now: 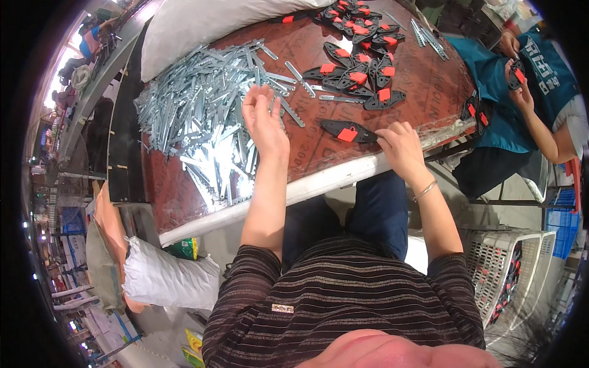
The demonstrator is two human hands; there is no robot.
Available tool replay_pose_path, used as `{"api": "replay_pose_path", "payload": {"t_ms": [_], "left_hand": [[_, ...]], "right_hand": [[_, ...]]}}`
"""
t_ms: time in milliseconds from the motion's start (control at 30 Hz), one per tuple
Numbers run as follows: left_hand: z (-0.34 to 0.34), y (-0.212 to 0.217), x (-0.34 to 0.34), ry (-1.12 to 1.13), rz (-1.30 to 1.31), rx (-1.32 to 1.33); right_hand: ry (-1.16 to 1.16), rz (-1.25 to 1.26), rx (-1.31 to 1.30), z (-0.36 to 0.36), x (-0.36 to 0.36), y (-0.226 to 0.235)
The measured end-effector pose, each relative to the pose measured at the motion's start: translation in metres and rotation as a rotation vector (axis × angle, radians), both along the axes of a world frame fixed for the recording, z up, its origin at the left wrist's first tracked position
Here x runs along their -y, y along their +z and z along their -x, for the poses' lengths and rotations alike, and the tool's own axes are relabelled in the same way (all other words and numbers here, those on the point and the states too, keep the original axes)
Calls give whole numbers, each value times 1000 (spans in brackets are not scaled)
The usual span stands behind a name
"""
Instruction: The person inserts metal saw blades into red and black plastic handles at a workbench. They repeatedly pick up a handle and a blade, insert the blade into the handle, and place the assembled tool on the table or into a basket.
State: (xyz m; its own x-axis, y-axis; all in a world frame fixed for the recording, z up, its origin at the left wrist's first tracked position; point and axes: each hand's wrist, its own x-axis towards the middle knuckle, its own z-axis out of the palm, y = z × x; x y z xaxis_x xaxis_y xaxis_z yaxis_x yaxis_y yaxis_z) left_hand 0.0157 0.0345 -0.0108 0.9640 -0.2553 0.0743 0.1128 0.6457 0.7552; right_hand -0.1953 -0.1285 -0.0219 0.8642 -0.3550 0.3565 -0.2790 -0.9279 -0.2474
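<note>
My left hand (267, 132) is at the right edge of a heap of flat silver metal strips (202, 104), palm turned up and fingers apart, with nothing visible in it. A black boat-shaped plastic part (331, 127) with a red tab (347, 134) lies near the front of the table. At that part's right end, my right hand (402, 150) pinches the tip between thumb and fingers. Several loose notched strips (300, 80) lie just beyond my left hand. More black parts with red tabs (384, 98) are piled farther back on the right.
The reddish-brown table (307, 161) has a pale wrapped front edge (331, 184). A large white sack (202, 30) rests at its back left. On the right, a co-worker in a teal apron (491, 92) holds a similar black part (516, 73). A pale plastic crate (491, 257) stands low at right.
</note>
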Motion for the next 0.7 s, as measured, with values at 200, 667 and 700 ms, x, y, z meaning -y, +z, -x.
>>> {"api": "replay_pose_path", "payload": {"t_ms": [200,667,700], "left_hand": [[-4,-26,7,-94,-46,2],[-11,-30,8,-168,-183,33],[-10,-31,7,-176,-214,60]], "right_hand": [[157,-11,41,-83,1,3],[400,-48,25,-150,18,20],[351,-57,272,-137,19,28]]}}
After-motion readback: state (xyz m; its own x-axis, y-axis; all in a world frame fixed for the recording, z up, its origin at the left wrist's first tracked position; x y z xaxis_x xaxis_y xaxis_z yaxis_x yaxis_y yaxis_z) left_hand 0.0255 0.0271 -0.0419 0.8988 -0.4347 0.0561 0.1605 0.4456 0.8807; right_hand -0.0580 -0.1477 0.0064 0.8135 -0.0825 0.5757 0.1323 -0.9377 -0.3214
